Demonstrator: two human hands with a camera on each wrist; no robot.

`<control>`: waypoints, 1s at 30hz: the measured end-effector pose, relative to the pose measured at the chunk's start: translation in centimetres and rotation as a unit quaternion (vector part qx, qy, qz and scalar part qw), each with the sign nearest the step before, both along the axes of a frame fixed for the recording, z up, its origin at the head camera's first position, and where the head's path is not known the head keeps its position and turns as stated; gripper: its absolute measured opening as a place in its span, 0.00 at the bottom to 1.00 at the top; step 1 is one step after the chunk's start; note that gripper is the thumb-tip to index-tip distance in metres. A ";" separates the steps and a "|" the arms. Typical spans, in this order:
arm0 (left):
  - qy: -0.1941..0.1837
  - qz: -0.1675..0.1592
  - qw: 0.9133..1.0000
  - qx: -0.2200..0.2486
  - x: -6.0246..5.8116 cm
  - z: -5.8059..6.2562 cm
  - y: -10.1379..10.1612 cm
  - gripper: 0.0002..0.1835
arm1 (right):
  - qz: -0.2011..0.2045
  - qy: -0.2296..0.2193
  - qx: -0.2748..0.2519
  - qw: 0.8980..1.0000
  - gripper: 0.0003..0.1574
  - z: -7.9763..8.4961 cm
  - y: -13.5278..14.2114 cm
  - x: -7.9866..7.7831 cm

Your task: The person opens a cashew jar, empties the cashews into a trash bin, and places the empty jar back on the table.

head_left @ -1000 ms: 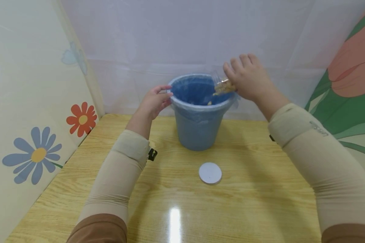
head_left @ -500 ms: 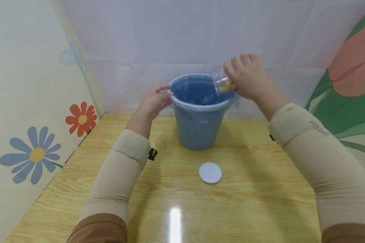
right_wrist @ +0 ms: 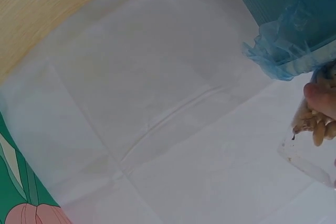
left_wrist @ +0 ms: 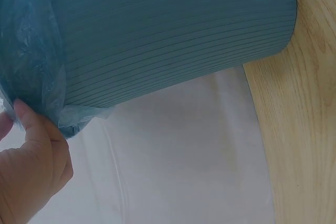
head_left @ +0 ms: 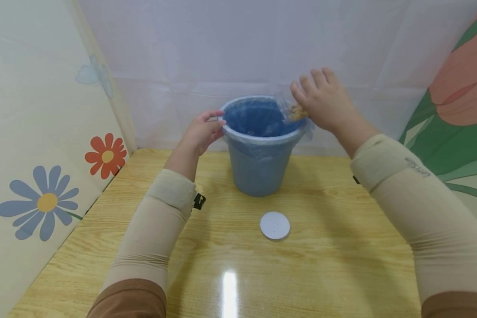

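Observation:
A blue bin (head_left: pixel 258 170) stands upright, with a thin clear-blue plastic liner (left_wrist: pixel 39 40) folded over its rim. At the rim's left side, my left hand (head_left: pixel 200 132) pinches edge and liner between thumb and fingers. Over the right side of the bin, my right hand (head_left: pixel 322 101) grips a clear jar (head_left: pixel 285 106) tipped on its side, mouth toward the bin's inside. Tan, nut-like pieces (right_wrist: pixel 319 129) lie inside the jar; their exact kind is hard to tell. The right wrist view catches only part of the jar and a fingertip (right_wrist: pixel 320 98). The bin's floor is hidden.
On the wooden table (head_left: pixel 230 247), a round white lid (head_left: pixel 275 225) lies in front of the bin. A white sheet (head_left: pixel 191 44) hangs close behind. Flower-printed panels (head_left: pixel 32 110) border the left and right sides.
One second ago tan pieces were dropping from the jar's mouth into the bin; none is seen falling now. The jar's tilt has shifted slightly. My left hand stays on the rim.

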State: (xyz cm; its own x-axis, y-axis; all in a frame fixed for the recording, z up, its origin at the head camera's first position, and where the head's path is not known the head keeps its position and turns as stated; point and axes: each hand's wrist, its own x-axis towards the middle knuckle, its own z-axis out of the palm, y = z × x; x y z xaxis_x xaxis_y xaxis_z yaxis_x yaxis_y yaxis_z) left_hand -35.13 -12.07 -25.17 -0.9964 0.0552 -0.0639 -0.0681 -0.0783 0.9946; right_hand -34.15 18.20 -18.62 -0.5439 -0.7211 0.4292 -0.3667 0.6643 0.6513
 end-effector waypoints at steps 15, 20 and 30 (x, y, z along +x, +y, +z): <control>0.004 -0.001 1.000 0.004 0.0 0.0 0.0 0.22 | -0.036 -0.041 0.027 0.998 0.33 0.2 -0.2 0.2; 0.005 0.000 1.000 0.004 0.0 0.0 0.0 0.22 | -0.018 -0.031 0.011 0.999 0.33 0.0 0.0 0.1; 0.002 -0.001 1.000 0.007 0.0 -0.1 -0.1 0.22 | -0.061 -0.083 -0.035 0.994 0.41 0.0 -0.3 0.1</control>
State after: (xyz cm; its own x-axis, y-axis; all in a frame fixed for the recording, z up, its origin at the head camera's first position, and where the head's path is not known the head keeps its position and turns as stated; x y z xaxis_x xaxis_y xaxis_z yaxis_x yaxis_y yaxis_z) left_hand -35.15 -12.19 -25.24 -0.9966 0.0587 -0.0586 -0.0638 -0.0913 0.9938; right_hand -34.10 17.86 -18.60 -0.6933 -0.6171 0.3722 -0.3794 0.7516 0.5396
